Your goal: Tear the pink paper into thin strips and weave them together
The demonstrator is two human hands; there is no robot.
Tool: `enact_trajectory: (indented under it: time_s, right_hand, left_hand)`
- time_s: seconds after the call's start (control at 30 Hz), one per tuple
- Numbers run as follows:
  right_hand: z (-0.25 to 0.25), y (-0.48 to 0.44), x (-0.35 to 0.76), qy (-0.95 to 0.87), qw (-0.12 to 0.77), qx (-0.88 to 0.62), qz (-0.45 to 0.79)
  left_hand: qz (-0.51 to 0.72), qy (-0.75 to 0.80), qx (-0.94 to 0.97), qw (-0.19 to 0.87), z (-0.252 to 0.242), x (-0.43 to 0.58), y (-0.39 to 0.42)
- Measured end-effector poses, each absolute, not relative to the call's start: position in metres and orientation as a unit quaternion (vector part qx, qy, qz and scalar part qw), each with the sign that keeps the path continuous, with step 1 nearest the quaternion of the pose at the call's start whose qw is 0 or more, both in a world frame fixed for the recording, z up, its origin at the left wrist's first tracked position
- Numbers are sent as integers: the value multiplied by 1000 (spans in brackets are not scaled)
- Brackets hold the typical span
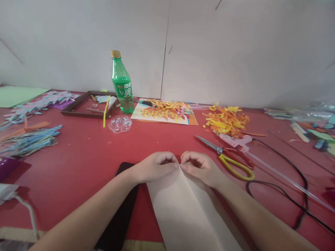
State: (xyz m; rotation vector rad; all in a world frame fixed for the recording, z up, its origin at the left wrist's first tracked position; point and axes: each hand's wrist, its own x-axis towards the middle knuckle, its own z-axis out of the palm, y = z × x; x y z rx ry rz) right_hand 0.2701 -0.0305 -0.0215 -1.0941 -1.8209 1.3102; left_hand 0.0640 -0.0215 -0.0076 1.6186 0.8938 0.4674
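A cream sheet of paper with a lengthwise crease stretches from the table's near edge up to my fingers. My left hand pinches its far end between thumb and fingers. Close beside it, my right hand pinches the same end, just right of the crease. Under my left forearm lies a black flat object, partly hidden. To the right of my right hand rest scissors with one red and one yellow handle, and a pink glue gun with a clear glue stick.
A green soda bottle stands by a brown frame. Near it lies a clear flower-shaped tray. Orange and yellow paper strips are heaped behind the scissors. A black cord loops at right; blue strips lie left.
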Motion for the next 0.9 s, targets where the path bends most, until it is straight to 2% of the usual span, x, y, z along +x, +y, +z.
enact_trajectory:
  time_s: [0.5, 0.9]
  right_hand:
    - [-20, -27, 275, -665, 322, -431, 518]
    - [-29, -12, 299, -558, 366, -513, 539]
  left_hand:
    - [216, 395, 672, 588, -6, 65, -22]
    - [295, 463, 647, 530, -11, 61, -18]
